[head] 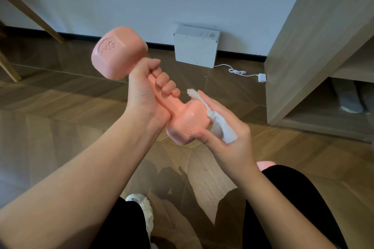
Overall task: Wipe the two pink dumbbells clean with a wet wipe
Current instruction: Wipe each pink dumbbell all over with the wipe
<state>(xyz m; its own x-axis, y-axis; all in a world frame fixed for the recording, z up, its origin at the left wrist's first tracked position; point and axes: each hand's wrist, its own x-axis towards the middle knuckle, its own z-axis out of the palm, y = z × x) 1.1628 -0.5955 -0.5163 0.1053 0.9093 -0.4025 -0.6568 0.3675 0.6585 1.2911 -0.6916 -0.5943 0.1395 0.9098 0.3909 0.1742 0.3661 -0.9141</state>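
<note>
The dumbbell (119,52) is held in the air on the near side of the white box (195,46) that stands against the wall, tilted, with its upper head left of the box and its lower head nearer the person. The left hand (145,95) grips the handle with all fingers (165,82) wrapped tight round it. The right hand (228,143) cups the lower head and presses the wet wipe (218,125) against its side, thumb on the end face beside the raised weight mark, the other fingers mostly hidden behind the wipe.

The dumbbell looks rigid with a smooth coating, light enough for one hand by its mark, but it will likely turn slick once damp, so the narrow handle is the safest hold while the blocky heads are wiped. The wipe is soft and limp and bunches easily; it needs flat pressure to cover the faces and rounded edges.

A pink end of what is probably the second dumbbell (266,164) shows far nearer than the box, behind the right forearm. Right of the box a cable (236,70) runs to a plug (262,77) beside a wooden cabinet (315,46), whose edge limits swings that way; the floor (60,127) on the box's near left gives more room, and a drop there could mark it
</note>
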